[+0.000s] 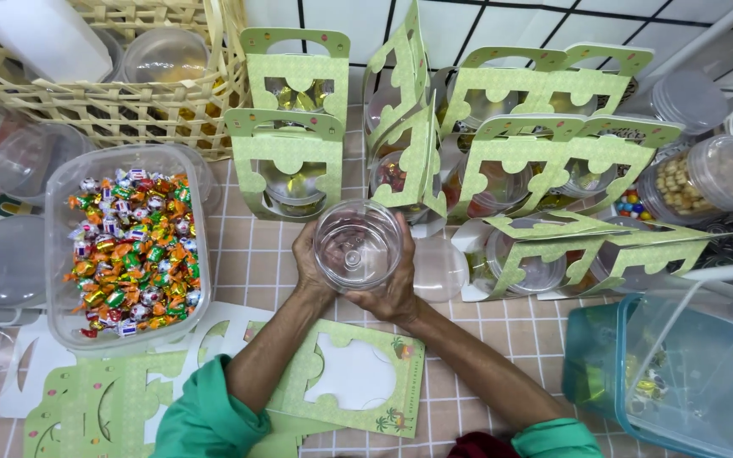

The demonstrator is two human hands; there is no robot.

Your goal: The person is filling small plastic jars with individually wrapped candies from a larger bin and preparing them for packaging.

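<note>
Clear plastic jar [356, 244] sat mid-scene, held w/ both hands: left hand [310, 261] cupped its left side, right hand [399, 284] wrapped its right & near edge. Green card sleeve [351, 377] lay flat just near; candy tub [129, 244] at left. Best kept level, grip even, not squeezed.

Green cartons [434, 161] ahead, candy tub [129, 246] left

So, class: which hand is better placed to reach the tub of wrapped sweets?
Probably the left hand: it grips the clear jar on the side facing the sweets tub; the right hand is farther away.
</note>
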